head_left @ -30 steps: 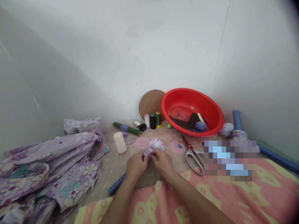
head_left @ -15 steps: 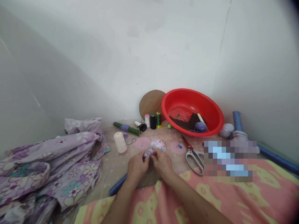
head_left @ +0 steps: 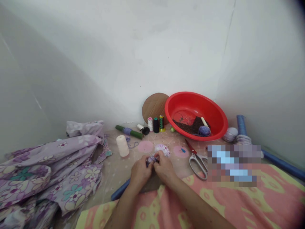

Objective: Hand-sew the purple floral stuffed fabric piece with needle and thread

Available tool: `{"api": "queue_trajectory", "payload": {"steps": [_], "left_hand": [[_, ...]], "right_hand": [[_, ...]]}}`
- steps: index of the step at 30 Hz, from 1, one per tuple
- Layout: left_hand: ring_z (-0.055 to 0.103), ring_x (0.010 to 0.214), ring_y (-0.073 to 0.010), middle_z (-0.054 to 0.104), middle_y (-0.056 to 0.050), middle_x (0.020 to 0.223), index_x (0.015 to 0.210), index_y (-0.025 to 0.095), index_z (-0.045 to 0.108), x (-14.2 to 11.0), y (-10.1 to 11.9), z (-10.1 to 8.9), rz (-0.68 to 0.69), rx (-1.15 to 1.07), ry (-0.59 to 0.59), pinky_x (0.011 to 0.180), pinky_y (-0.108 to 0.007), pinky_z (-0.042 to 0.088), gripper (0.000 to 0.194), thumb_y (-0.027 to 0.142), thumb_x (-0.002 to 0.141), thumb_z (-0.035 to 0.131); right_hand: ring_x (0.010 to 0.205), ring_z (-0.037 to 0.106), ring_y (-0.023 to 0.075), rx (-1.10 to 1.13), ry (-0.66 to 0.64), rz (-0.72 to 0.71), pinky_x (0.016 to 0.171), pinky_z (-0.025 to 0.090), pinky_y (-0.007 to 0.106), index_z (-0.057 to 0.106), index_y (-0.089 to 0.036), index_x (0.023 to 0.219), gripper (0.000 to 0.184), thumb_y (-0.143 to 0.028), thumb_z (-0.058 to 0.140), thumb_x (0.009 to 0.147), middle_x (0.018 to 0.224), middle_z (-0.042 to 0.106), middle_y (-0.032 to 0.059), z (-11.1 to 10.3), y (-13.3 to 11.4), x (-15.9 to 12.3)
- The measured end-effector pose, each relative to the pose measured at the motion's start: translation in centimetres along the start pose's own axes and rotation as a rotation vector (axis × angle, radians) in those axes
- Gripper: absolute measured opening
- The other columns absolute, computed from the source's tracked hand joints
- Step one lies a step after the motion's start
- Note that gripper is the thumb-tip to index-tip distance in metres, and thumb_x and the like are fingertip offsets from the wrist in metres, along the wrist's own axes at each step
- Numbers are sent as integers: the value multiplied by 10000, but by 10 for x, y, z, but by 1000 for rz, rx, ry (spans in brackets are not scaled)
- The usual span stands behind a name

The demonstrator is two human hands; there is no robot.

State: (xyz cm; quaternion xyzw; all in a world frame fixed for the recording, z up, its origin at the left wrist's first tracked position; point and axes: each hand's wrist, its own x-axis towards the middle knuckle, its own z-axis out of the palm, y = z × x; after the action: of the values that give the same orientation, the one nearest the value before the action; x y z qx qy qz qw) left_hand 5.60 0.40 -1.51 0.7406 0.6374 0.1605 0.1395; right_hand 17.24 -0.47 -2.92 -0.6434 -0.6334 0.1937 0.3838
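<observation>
My left hand [head_left: 141, 170] and my right hand [head_left: 165, 165] meet near the middle, fingers closed in a pinch. Between their fingertips is a small bunched piece of purple-and-white floral cloth [head_left: 152, 159], partly hidden by the fingers. Just behind my right hand sits a rounded bundle of white cloth with purple flowers [head_left: 163, 149]. A blue tube [head_left: 121, 190] lies under my left wrist, and its far part is covered by my hands. Silver-handled scissors with a red blade guard [head_left: 197, 162] lie right of my right hand.
A red basin [head_left: 196, 137] with dark material and purple yarn [head_left: 204, 130] leans at the back. Thread spools [head_left: 156, 125], a pale cone [head_left: 122, 146] and a green tube [head_left: 135, 133] stand or lie nearby. Floral cloth [head_left: 76, 171] is heaped left; a pink-yellow blanket [head_left: 228, 203] lies in front.
Both hands stay together on the floral cloth, with small shifts of the fingers. The bundle behind them sits slightly farther right and lower in view.
</observation>
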Motion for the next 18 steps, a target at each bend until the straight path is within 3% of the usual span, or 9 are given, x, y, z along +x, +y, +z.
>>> {"api": "queue_trajectory", "payload": {"steps": [4,9,12,18], "left_hand": [[552,834,-146,615,-16,920,1026,244,504,-1,1,-1,14,-43,-8,646,-188,356,350,413,742,388],[544,845,-164,612,-33,938,1023,221,523,-3,3,-4,45,-13,-37,642,-196,350,418,486,736,372],[546,841,-170,613,-43,928,1011,213,528,-5,5,-4,44,7,-30,625,-203,346,418,488,740,369],[542,859,-160,609,-54,946,1016,204,531,-3,6,-3,8,10,-37,661,-199,345,405,465,737,396]], "right_hand": [[570,466,125,-115,13,-45,520,247,217,511,-204,824,198,-157,435,647,601,538,-11,-11,-1,1],[664,461,148,-284,311,-198,586,268,247,544,-192,793,179,-161,415,672,711,558,24,-31,-2,2],[777,429,177,-310,419,-304,680,275,279,565,-183,797,200,-141,422,663,811,541,45,-39,-3,4],[841,379,198,-340,362,-398,766,245,344,594,-229,826,191,-186,449,709,883,518,42,-34,-2,6]]}}
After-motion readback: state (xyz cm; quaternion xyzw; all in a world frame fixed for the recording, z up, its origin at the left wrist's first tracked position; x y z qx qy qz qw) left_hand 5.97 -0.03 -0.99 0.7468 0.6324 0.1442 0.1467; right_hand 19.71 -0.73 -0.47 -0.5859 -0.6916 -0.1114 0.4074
